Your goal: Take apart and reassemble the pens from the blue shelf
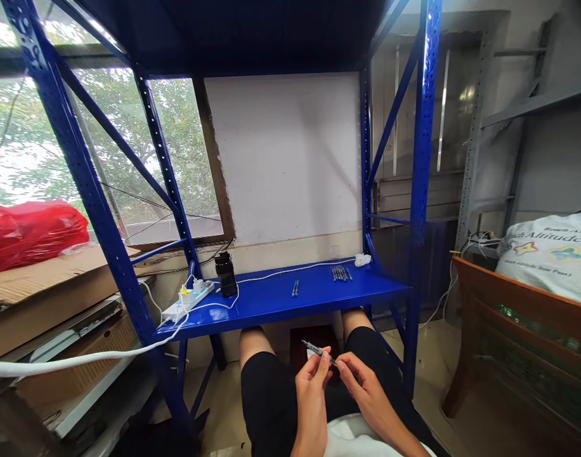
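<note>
Above my lap, my left hand [314,381] pinches a slim grey pen [313,347] whose thin tip points up and to the left. Close beside it on the right, my right hand [361,379] has its fingers closed on the pen's lower right end. On the blue shelf [266,303] in front of me lie two pens [295,288] near the middle. A row of several pens [340,274] lies side by side farther right.
A dark bottle [226,276] and a white power strip [190,299] with cables stand at the shelf's left. Blue posts [421,190] flank the shelf. A wooden chair [481,292] holding a white bag [552,251] is at the right; cardboard [47,279] lies at the left.
</note>
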The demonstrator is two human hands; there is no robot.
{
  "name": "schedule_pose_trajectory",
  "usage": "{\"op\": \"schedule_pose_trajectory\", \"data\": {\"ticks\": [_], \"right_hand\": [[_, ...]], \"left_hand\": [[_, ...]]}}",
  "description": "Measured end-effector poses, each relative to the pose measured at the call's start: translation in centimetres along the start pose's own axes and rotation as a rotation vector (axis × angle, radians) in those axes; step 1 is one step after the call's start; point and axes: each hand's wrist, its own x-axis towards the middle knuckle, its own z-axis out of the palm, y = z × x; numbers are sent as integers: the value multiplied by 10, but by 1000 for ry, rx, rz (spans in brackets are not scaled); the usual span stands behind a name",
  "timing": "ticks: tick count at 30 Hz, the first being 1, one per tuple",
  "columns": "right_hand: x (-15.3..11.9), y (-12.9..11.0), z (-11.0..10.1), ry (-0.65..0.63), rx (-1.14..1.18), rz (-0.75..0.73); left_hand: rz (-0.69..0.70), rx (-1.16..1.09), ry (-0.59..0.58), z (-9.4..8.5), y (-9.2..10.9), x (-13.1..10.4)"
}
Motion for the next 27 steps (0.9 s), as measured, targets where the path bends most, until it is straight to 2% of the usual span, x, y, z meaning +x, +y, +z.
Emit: {"op": "schedule_pose_trajectory", "data": {"ticks": [7, 13, 21, 27], "right_hand": [[-2, 7, 4, 17, 52, -1], [-2, 6, 3, -34, 46, -24], [0, 7, 2, -18, 18, -11], [-1, 9, 2, -8, 57, 45]], "left_hand": [[-10, -47, -21, -3, -2, -1], [-19, -46, -35, -3, -2, -2], [104, -76, 55, 0, 1, 0], [88, -62, 44, -1, 2, 1]]}}
